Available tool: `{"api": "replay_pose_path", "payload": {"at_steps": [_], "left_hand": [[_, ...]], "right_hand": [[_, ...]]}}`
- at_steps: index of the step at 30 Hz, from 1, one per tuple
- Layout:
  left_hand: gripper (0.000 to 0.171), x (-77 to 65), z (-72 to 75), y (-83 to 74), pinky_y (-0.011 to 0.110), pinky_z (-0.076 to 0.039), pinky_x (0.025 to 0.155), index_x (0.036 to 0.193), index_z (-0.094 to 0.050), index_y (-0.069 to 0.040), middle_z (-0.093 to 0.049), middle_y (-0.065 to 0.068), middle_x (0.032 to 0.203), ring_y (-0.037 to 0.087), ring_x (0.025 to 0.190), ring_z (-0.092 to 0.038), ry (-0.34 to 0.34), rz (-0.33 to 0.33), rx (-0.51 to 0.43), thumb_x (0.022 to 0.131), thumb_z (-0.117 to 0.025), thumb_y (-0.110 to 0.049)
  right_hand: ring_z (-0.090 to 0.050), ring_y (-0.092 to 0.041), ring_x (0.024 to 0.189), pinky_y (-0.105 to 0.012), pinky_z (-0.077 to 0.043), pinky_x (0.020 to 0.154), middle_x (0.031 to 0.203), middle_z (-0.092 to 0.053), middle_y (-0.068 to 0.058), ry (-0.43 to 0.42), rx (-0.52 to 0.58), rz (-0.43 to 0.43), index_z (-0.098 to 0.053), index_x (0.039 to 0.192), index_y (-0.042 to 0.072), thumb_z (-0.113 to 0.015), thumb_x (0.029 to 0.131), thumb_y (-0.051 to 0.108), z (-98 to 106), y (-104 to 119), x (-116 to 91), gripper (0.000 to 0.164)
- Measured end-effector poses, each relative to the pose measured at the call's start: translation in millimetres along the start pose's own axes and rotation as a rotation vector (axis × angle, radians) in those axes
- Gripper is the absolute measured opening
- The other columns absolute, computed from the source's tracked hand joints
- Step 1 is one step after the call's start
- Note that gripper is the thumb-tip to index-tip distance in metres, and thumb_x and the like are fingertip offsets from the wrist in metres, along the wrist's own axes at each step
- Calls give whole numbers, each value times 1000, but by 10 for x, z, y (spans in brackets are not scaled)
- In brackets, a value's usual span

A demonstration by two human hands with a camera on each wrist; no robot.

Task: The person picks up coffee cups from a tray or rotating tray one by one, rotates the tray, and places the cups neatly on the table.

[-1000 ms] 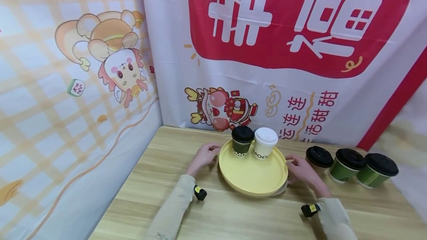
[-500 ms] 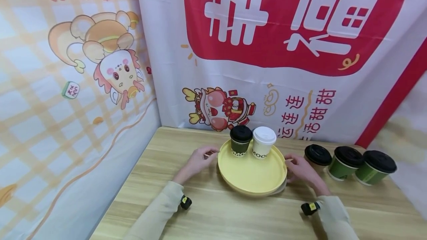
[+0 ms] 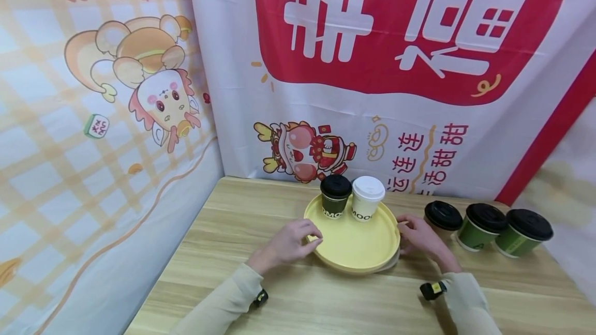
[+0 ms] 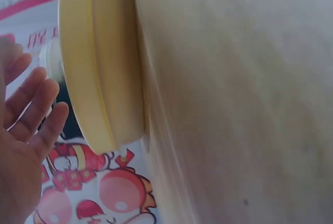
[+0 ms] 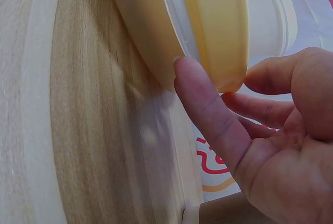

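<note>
A round yellow tray point(image 3: 354, 244) stands on the wooden table, with a pale edge showing under its right side. Near its back rim are a dark green cup with a black lid point(image 3: 335, 196) and a white cup with a white lid point(image 3: 367, 198). My left hand point(image 3: 289, 244) is held by the tray's left edge, fingers loosely bent; the left wrist view shows nothing in it. My right hand point(image 3: 421, 238) holds the tray's right edge. In the right wrist view its thumb point(image 5: 270, 76) is at the rim, with a finger point(image 5: 203, 99) against the side.
To the right stand three cups with black lids: a brownish one point(image 3: 443, 217), a green one point(image 3: 480, 227) and another green one point(image 3: 522, 234). A printed cloth point(image 3: 242, 92) hangs behind the table point(image 3: 223, 221), and a checked cloth point(image 3: 93, 169) covers the left wall.
My left hand has come away from the tray's left rim and moved nearer to me, now over the front left edge. The right hand and the cups keep their places.
</note>
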State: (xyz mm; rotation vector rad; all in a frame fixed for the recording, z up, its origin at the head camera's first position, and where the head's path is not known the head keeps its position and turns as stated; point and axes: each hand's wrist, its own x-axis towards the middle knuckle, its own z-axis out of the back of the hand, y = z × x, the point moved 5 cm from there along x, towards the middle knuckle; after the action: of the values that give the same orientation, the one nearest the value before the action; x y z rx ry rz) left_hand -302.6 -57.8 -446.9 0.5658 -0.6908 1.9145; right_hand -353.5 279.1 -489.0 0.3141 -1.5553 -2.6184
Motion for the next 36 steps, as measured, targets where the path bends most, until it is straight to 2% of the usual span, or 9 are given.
{"api": "replay_pose_path", "payload": {"at_steps": [3,7,12,15,20,28,36], "left_hand": [[10,13,-36,-88,11,-45,73,90,-67,-15,-61,-7,87,5,80,-56,33,-51,82,82,-69,-20],[10,36,-72,-185,14,-45,71,88,-67,-17,-60,-9,86,4,80,-54,74,-89,177,83,-67,-26],[14,31,-164,-240,16,-45,70,92,-67,-21,-59,-10,88,4,80,-53,197,-114,316,86,-63,-33],[14,16,-192,-267,17,-44,70,92,-67,-23,-59,-11,88,5,79,-53,245,-135,368,86,-63,-36],[14,6,-186,-313,18,-43,68,90,-67,-25,-59,-11,86,5,77,-52,271,-146,418,85,-64,-38],[11,-29,-176,-294,21,-44,73,91,-69,-24,-60,-9,87,8,80,-52,282,-127,410,86,-65,-32],[10,-81,-133,-170,18,-44,76,94,-69,-23,-59,-8,91,6,84,-52,325,-3,331,89,-61,-26]], "right_hand": [[-61,-25,78,-42,-56,61,98,-57,-21,-4,8,-4,-46,126,-3,-45,96,17,5,-7,2,36],[-61,-25,78,-43,-56,61,98,-58,-22,1,14,-3,-46,126,-3,-45,97,17,13,-13,5,36],[-61,-25,78,-43,-56,61,98,-58,-22,6,22,0,-45,126,-3,-45,97,17,13,-15,10,36],[-61,-25,78,-43,-56,61,98,-58,-22,9,22,-3,-45,126,-3,-45,97,17,10,-16,15,36],[-61,-25,78,-44,-56,62,99,-58,-21,9,18,-18,-45,127,-3,-44,97,17,8,-13,18,36],[-60,-25,80,-43,-56,64,100,-56,-22,7,15,-28,-45,125,-5,-44,97,17,3,15,-13,36],[-60,-24,79,-41,-57,63,101,-56,-21,3,3,-26,-46,123,-5,-44,98,19,9,-7,-8,35]]}}
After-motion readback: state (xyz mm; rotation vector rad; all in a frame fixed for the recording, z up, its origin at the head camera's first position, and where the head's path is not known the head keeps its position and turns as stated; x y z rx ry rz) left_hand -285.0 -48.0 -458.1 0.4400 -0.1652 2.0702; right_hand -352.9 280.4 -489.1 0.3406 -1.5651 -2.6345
